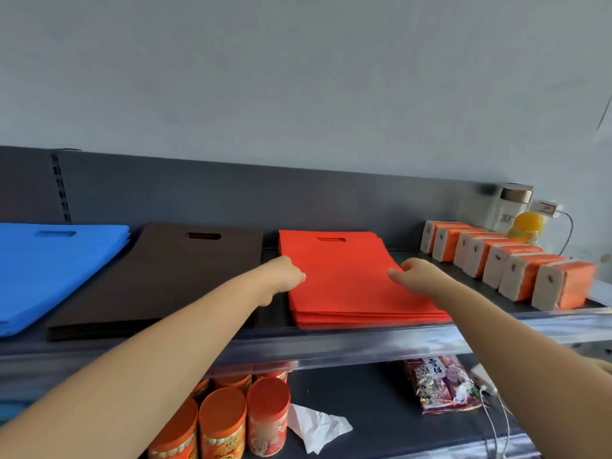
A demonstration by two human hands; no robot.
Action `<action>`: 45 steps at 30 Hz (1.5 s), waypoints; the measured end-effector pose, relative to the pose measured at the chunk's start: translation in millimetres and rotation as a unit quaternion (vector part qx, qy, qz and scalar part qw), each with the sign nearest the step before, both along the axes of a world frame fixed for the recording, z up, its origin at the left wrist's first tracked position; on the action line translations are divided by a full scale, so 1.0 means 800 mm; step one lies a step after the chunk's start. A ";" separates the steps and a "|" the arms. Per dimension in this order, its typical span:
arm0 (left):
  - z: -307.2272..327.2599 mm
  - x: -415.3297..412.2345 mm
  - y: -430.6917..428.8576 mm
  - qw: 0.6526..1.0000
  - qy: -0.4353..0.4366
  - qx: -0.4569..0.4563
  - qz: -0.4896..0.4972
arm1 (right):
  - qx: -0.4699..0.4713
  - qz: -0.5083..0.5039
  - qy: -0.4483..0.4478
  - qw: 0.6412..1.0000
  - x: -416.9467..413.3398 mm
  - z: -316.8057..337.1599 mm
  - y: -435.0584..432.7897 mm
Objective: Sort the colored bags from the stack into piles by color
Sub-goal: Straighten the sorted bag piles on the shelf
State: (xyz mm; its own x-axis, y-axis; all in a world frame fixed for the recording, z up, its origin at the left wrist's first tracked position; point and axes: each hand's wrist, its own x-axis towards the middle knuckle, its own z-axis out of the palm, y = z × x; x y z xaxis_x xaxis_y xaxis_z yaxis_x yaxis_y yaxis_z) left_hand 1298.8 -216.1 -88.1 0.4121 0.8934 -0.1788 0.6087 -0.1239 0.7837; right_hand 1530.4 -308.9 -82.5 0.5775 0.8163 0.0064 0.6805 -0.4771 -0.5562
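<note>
We are squaring the red pile (344, 279), left hand (286, 274) at nine o'clock, right hand (414, 274) at three, both pinching its edges; blue pile (49, 270) and brown pile (172, 276) are lying sorted, no mixed stack showing.

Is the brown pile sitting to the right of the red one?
No, the brown pile lies left of the red pile, between it and the blue pile on the shelf.

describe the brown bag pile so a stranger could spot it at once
Look at the upper shelf. Three flat piles lie side by side; the brown bag pile is the middle one, between the blue pile and the red pile. It is the darkest, and neither hand touches it.
</note>
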 end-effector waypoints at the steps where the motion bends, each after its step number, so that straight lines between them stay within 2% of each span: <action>1: -0.004 0.005 0.000 0.999 -0.021 -0.023 0.012 | -0.012 -0.003 0.006 1.000 0.006 -0.003 -0.001; 6: -0.014 0.029 -0.011 0.991 -0.101 -0.076 0.032 | -0.003 0.021 0.068 0.997 0.025 -0.016 0.003; 11: -0.018 0.024 -0.017 0.989 -0.123 -0.085 -0.016 | 0.012 0.070 0.114 0.991 0.035 -0.022 -0.004; 15: -0.008 0.004 -0.026 0.993 -0.015 -0.019 -0.117 | -0.003 0.151 0.076 0.986 0.038 -0.019 -0.021; 19: -0.004 -0.013 -0.039 0.977 0.075 0.042 -0.196 | -0.041 0.235 0.034 0.970 0.033 -0.020 -0.039; 22: -0.009 -0.017 -0.046 0.973 0.086 0.095 -0.194 | -0.024 0.221 -0.012 0.975 0.029 -0.026 -0.046; 26: -0.019 -0.019 -0.053 0.969 0.089 0.148 -0.179 | 0.015 0.198 0.013 0.980 0.031 -0.035 -0.055; 31: -0.023 -0.018 -0.057 0.964 0.102 0.181 -0.166 | 0.034 0.187 -0.035 0.981 0.039 -0.040 -0.057; 36: -0.026 -0.016 -0.063 0.972 0.100 0.148 -0.154 | 0.013 0.207 -0.058 0.976 0.046 -0.039 -0.059; 41: -0.027 -0.009 -0.062 0.977 0.082 0.163 -0.115 | 0.028 0.198 -0.073 0.977 0.056 -0.036 -0.060; 45: -0.025 -0.003 -0.060 0.989 0.042 0.113 -0.089 | 0.062 0.175 -0.033 0.982 0.058 -0.035 -0.058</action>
State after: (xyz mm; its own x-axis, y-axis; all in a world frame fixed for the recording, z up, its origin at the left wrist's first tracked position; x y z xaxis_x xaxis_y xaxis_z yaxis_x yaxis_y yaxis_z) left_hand 1296.2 -263.9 -108.4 0.5592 0.8287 -0.0230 0.6230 -0.4018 0.6712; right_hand 1576.5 -355.1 -110.5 0.2570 0.9552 0.1465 0.8270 -0.1390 -0.5448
